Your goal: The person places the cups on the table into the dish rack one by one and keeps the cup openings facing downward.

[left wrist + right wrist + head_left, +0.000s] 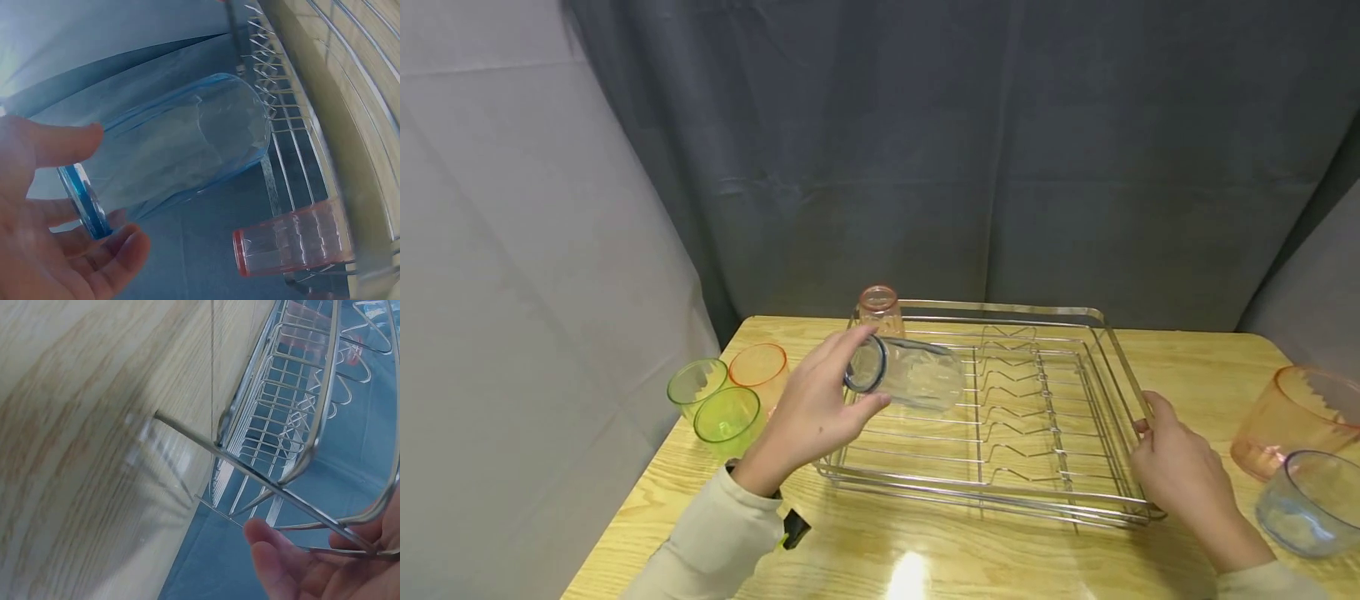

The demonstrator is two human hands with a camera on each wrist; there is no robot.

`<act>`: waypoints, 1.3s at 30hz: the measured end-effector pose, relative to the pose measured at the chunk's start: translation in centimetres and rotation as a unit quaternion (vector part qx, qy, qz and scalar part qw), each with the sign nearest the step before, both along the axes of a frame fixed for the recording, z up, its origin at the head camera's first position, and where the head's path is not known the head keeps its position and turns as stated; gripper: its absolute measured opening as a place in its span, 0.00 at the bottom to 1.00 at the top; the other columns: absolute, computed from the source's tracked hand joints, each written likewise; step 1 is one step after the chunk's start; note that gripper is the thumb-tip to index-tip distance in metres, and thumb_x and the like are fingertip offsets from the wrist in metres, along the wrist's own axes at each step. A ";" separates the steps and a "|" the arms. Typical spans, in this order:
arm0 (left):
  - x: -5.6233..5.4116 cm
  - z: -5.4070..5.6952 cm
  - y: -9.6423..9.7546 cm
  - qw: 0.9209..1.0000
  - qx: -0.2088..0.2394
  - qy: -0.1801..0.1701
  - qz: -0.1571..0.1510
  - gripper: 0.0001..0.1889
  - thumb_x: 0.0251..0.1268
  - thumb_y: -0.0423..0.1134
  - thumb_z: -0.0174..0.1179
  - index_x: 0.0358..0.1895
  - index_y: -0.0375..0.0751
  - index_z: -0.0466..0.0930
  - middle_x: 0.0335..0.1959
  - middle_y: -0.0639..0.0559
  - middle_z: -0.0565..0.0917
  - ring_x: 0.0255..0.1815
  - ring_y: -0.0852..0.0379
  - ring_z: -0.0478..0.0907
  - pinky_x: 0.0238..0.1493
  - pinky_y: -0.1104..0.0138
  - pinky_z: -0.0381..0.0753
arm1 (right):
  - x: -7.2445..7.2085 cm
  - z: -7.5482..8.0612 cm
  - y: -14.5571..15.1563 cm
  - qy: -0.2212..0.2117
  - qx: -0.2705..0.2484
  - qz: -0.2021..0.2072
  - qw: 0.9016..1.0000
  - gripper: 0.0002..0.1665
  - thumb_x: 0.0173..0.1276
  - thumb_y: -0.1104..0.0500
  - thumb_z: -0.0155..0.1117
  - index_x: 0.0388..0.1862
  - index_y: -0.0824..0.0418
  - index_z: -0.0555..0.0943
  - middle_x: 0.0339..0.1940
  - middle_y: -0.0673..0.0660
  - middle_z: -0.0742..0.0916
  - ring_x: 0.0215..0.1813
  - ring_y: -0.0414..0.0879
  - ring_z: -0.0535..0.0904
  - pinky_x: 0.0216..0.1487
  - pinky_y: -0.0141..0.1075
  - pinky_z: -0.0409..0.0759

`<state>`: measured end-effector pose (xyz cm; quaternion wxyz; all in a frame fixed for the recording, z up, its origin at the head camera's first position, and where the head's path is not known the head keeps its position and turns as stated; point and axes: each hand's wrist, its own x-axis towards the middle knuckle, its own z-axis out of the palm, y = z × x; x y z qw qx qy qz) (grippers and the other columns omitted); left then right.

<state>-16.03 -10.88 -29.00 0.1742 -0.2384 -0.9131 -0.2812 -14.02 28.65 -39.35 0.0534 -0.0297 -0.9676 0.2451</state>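
My left hand (823,400) grips a clear blue-tinted tumbler (921,375) by its thick blue end. The tumbler lies tilted on its side above the left part of a wire dish rack (1022,493), its far end pointing right. In the left wrist view, the thumb is on one side of the tumbler (181,144) and the fingers are around the other. My right hand (1180,467) holds the rack's right side rail. Inside the rack's back left corner stands a pink tumbler (880,312), upside down; it shows in the left wrist view too.
Left of the rack stand two green tumblers (727,425) and an orange one (760,367) close together. An orange cup (1262,433) and a blue cup (1292,517) stand at the right on the wooden table (850,550). A dark curtain (865,167) hangs behind.
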 end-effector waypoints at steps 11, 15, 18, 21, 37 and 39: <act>-3.0 2.6 2.7 0.994 -0.104 -0.015 -0.024 0.38 0.58 0.46 0.68 0.73 0.51 0.66 0.68 0.51 0.75 0.67 0.49 0.75 0.63 0.52 0.77 | -0.1 -0.1 0.2 -0.006 -0.005 0.005 1.000 0.34 0.71 0.66 0.30 0.74 0.80 0.52 0.59 0.76 0.80 0.16 0.43 0.60 0.17 0.36 0.62; -4.1 3.2 3.5 0.991 -0.128 -0.024 -0.019 0.37 0.58 0.48 0.68 0.72 0.52 0.66 0.66 0.50 0.77 0.65 0.49 0.76 0.59 0.53 0.80 | -0.2 0.0 0.3 -0.020 -0.007 0.006 1.000 0.34 0.72 0.65 0.28 0.74 0.80 0.50 0.60 0.77 0.79 0.15 0.43 0.61 0.17 0.35 0.63; -4.9 3.4 3.9 0.989 -0.148 -0.018 -0.012 0.37 0.58 0.48 0.68 0.72 0.52 0.66 0.64 0.49 0.78 0.63 0.50 0.77 0.56 0.53 0.81 | -0.4 0.4 0.5 -0.034 -0.006 0.006 0.999 0.34 0.73 0.65 0.28 0.74 0.81 0.48 0.60 0.76 0.79 0.24 0.57 0.76 0.22 0.39 0.67; -5.6 3.4 4.2 0.988 -0.157 -0.017 0.000 0.37 0.58 0.49 0.68 0.71 0.53 0.66 0.62 0.49 0.79 0.60 0.51 0.78 0.53 0.54 0.82 | -0.6 0.6 0.7 -0.044 -0.004 0.009 0.999 0.33 0.77 0.62 0.29 0.74 0.80 0.48 0.61 0.74 0.80 0.45 0.74 0.80 0.31 0.46 0.73; -7.7 2.7 5.3 0.983 -0.179 -0.045 0.024 0.37 0.61 0.52 0.66 0.74 0.55 0.62 0.63 0.50 0.78 0.60 0.49 0.77 0.51 0.54 0.83 | -0.6 0.1 0.3 -0.036 -0.020 0.024 0.999 0.34 0.76 0.62 0.29 0.76 0.80 0.44 0.60 0.76 0.80 0.20 0.49 0.70 0.19 0.36 0.64; -7.9 2.6 5.6 0.983 -0.178 -0.048 0.021 0.37 0.63 0.52 0.65 0.75 0.55 0.62 0.63 0.50 0.77 0.59 0.49 0.78 0.53 0.53 0.83 | -0.5 0.0 0.4 -0.034 -0.019 0.025 0.999 0.34 0.76 0.62 0.29 0.76 0.80 0.44 0.59 0.76 0.80 0.19 0.46 0.67 0.18 0.37 0.63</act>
